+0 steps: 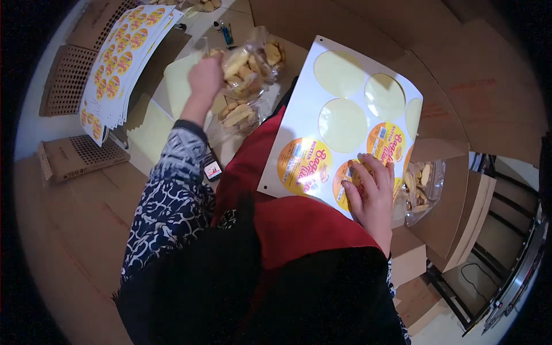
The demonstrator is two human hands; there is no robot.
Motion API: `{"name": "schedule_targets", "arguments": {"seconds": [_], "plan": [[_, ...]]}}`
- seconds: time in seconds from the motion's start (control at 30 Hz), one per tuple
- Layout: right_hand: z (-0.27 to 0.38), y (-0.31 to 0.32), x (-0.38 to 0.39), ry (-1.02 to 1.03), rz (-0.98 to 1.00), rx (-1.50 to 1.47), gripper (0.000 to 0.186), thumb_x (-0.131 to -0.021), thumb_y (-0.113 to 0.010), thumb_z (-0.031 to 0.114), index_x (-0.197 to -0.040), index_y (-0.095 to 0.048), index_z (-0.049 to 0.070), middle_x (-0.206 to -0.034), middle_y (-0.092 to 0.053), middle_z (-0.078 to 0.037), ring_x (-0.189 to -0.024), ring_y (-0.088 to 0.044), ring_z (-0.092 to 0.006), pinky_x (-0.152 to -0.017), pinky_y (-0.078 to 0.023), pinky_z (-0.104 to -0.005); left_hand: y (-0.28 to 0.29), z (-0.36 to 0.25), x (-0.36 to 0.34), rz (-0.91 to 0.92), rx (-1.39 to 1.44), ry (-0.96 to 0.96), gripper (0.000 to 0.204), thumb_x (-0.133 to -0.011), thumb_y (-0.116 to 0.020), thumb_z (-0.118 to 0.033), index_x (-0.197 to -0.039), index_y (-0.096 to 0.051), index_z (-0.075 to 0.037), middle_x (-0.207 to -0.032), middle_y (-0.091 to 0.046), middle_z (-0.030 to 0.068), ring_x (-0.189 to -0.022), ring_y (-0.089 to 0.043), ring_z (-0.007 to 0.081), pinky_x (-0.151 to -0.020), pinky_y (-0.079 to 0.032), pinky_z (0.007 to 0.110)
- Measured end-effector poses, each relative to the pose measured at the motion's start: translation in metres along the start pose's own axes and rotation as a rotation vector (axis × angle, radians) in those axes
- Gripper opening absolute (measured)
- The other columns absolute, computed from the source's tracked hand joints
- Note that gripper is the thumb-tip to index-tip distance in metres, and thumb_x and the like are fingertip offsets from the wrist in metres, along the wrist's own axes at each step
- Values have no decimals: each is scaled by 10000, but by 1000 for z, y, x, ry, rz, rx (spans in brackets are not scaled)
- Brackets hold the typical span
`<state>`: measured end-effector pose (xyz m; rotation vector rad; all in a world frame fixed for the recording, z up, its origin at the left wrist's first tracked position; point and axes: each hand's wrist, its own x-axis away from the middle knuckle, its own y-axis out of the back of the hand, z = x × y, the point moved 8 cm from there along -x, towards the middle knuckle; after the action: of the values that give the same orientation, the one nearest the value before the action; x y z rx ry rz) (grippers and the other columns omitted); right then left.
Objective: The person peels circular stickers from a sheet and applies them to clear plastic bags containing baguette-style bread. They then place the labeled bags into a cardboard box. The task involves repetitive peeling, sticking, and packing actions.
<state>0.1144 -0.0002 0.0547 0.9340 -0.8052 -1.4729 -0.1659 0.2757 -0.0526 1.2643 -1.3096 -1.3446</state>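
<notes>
Looks like a small food-pkg. workshop, i.e. a pack & label spot. Signs: clear plastic bags (244, 72) w/ bread-like slices bunched up top, another filled bag (424, 187) at R; sticker sheet (345, 123) mid-view, round yellow-orange labels, some spots peeled; stack of printed sheets (115, 69) at upper L. Cardbd. all round: big brown carton (500, 75) at R, cardbd. sheeting (86, 218) lower L, perf. brown panel (66, 80) upper L. Far R, black metal frame (512, 223) w/ crossbars, poss. equip.
</notes>
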Motion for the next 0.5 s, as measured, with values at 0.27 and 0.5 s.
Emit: {"name": "schedule_targets", "arguments": {"seconds": [0.27,0.5], "plan": [[25,72,-18,132,-331,-37,378,-683,-685,167,-1046,-602,103,-1177,-500,-129,-1110,-474,-327,-950,-326,-501,268,-89,73,-796,314,-626,274,-715,-635,-1,-968,-660,-104,-831,-665,63,-722,-647,146,-604,-492,244],[73,187,-19,185,-716,261,280,-711,-674,117,-983,-627,73,-1053,-556,-140,-976,-538,-274,-845,-398,-408,339,-179,92,-484,1337,-973,181,-748,-630,24,-927,-636,52,-847,-661,126,-751,-650,221,-705,-526,303]]}}
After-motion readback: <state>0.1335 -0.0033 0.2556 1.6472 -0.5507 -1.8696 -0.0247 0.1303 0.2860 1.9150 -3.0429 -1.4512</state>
